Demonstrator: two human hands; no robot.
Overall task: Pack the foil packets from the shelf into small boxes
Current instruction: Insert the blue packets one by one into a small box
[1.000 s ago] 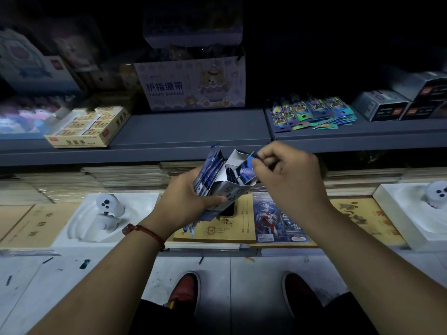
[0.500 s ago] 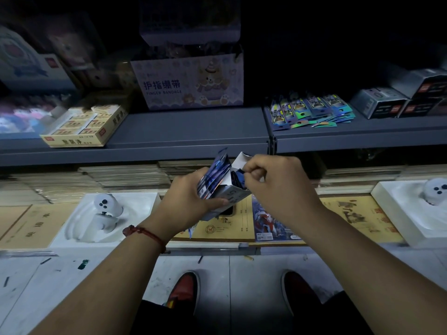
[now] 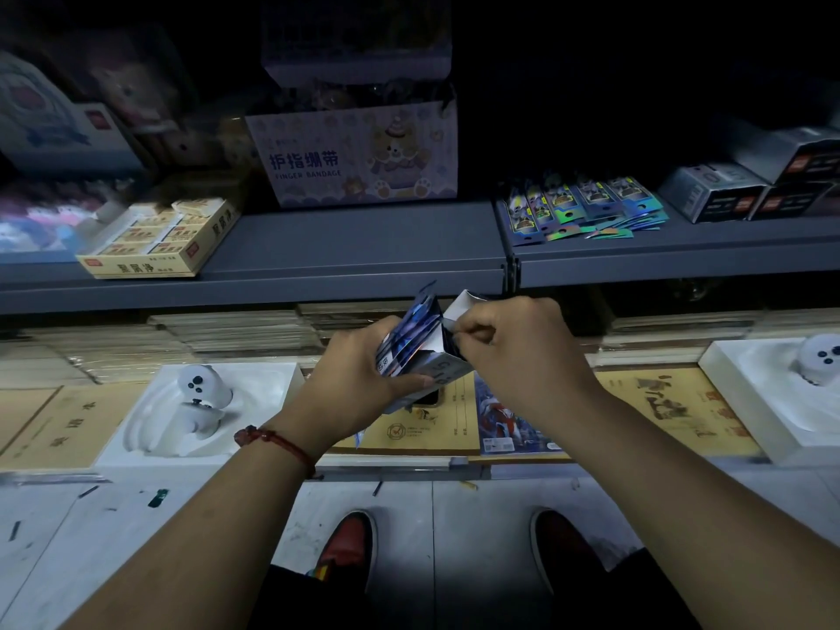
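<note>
A grey metal shelf [image 3: 363, 252] spans 9 to 3 o'clock, and the space above it at 12 is lost in darkness. Below it, a lower ledge [image 3: 395, 463] carries paper stacks [image 3: 245, 331]. Pale, scuffed floor tiles [image 3: 477, 561] lie dimly lit at 6.

bare forearms — red bead bracelet [image 3: 272, 441] on left wrist — red shoes [image 3: 347, 545].

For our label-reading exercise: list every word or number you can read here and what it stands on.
"护指绷带": bear carton.
"FINGER BANDAGE": same carton, beneath.
Too blurred to read: print on the yellow box, notebooks, foil packets, grey boxes and the held small box.
</note>
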